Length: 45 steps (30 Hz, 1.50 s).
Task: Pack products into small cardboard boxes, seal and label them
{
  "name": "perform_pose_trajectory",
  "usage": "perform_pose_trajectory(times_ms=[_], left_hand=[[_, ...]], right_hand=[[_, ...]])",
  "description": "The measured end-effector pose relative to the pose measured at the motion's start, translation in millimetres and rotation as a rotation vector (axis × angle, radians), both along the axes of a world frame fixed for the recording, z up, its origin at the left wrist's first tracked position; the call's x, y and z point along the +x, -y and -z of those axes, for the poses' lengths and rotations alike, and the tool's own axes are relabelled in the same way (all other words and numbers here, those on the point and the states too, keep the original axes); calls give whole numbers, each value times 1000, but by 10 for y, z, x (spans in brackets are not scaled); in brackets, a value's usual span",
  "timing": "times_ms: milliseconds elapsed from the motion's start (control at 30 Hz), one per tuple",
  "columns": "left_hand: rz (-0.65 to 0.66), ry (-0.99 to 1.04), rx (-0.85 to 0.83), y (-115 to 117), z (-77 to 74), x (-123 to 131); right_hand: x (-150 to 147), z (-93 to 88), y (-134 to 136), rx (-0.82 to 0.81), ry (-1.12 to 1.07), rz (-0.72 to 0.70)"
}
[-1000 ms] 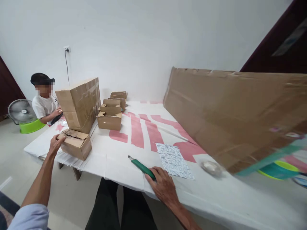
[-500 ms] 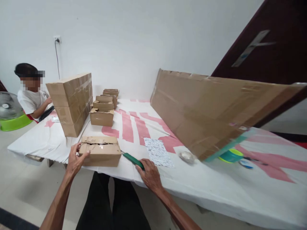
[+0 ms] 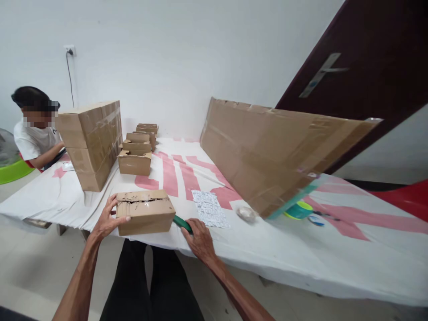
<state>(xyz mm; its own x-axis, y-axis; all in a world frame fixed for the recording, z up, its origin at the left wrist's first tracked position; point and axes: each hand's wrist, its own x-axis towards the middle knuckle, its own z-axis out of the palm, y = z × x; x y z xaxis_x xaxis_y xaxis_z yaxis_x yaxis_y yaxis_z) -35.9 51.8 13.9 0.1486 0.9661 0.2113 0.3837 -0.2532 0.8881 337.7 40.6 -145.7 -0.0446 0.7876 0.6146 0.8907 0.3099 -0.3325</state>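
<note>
A small cardboard box sits near the table's front edge, with a ragged slit running along its top. My left hand grips the left end of the box, thumb on the near side and fingers toward the back. In my right hand is a green utility knife, held low over the tabletop. The knife's front end points at the right end of the box; its blade cannot be made out. Just beyond my right hand lies a printed sheet.
Stacked cartons stand at left, beside several opened boxes. A large cardboard panel leans at right, near a clear tape roll and a teal-and-yellow container. A person sits at far left.
The view has swung a little to the right. The box is turned slightly, and its right end is closer to my right hand. Both hands keep their hold.
</note>
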Motion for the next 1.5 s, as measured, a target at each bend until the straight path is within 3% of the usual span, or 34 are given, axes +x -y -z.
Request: perform_pose_trajectory(times_ms=[233, 333, 467, 600, 700, 800, 1167, 1367, 1500], left_hand=[[21, 2, 43, 59, 2, -42], [20, 4, 36, 52, 1, -56], [51, 34, 22, 44, 10, -63], [97, 55, 0, 85, 43, -58], [105, 35, -12, 147, 61, -42], [121, 28, -3, 223, 58, -15], [301, -81, 202, 406, -198, 295], [336, -58, 224, 371, -255, 451], [284, 53, 180, 373, -198, 476]], right_hand=[[9, 4, -7, -15, -66, -9], [-4, -139, -28, 0, -165, -48], [-149, -670, -36, 116, -344, -95], [-395, -1310, 25, 117, -316, -313], [-528, -1557, 95, 59, -228, -428], [-563, -1549, 151, 28, -191, -454], [-129, -1068, 118, -85, -414, -370], [-31, -988, 99, -96, -439, -346], [-33, -977, 92, -114, -469, -337]])
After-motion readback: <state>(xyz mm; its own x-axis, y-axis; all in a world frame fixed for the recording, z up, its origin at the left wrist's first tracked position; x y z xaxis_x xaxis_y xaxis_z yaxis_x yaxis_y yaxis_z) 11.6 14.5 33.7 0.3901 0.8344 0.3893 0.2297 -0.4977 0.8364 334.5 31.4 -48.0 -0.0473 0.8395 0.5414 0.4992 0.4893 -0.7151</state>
